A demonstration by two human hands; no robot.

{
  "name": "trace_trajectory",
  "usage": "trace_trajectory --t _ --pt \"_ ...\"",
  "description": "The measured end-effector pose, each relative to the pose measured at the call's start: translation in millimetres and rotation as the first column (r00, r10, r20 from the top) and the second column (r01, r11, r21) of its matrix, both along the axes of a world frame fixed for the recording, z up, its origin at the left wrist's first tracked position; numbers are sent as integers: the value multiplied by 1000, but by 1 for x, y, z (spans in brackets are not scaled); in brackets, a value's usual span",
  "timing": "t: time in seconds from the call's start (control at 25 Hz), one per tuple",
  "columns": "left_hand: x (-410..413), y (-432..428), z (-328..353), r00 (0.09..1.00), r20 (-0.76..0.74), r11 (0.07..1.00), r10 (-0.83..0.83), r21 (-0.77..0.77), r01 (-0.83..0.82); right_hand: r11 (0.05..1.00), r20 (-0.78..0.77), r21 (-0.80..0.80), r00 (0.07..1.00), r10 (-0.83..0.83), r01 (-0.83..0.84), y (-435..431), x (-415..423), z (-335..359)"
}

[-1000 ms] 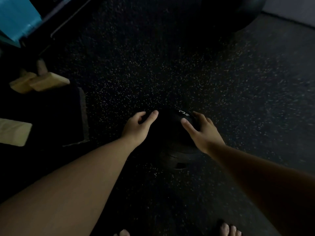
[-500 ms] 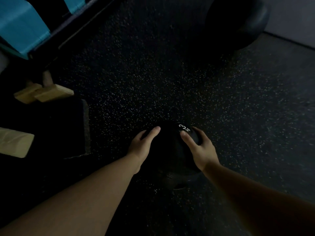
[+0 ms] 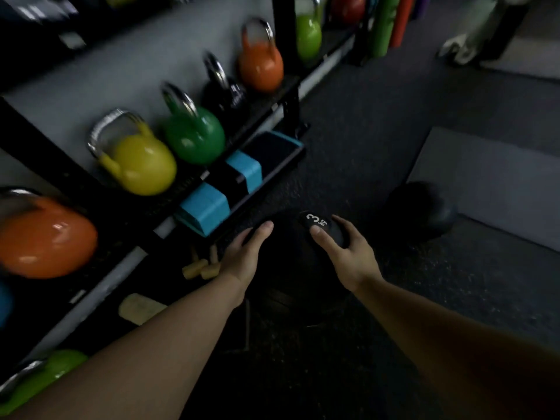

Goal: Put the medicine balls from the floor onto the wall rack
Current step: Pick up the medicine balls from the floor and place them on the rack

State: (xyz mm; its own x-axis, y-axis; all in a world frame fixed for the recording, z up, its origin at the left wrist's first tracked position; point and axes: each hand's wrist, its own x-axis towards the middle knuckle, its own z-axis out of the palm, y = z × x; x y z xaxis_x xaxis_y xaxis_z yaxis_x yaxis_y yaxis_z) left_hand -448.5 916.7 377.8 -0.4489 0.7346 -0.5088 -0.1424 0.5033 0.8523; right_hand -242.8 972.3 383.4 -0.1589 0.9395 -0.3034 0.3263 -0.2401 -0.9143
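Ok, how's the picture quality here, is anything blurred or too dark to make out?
Head view: dim overall. The kettlebells on the rack, like the orange kettlebell, are smeared by motion blur and show small glare spots. The black medicine ball between the left hand and right hand nearly merges with the dark floor; only its white 3 kg label reads clearly. Wide-angle distortion bends the rack.

There is only one camera, worn on the person's head. It looks forward and down, past both bare arms that reach out from the bottom edge. It is close to the left hand (image 3: pixel 242 259) and the right hand (image 3: pixel 348 256) in the middle. The wide view takes in the dark floor (image 3: pixel 394 131) ahead and the wall rack (image 3: pixel 194 183) slanting up the left side. Things on the left look blurry.
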Motion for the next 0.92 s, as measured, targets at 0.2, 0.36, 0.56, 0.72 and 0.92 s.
trace_trajectory --t 0.2,0.36,0.56,0.72,0.92 --pt "-59 7 216 995 -15 964 100 250 -93 972 -126 228 988 88 -58 15 -61 224" --pt "-107 -15 384 979 -104 907 174 405 -118 912 -172 399 970 171 -90 4 -115 390" --pt "-183 -56 560 943 -185 841 276 521 -144 826 -237 561 945 227 -58 -25 -193 558" --pt "-224 -91 665 915 -258 803 310 587 -107 787 -317 616 905 284 -31 -50 -243 651" --pt "-254 -106 738 911 -250 773 329 625 -108 745 -308 662 879 365 -78 -46 -286 718"
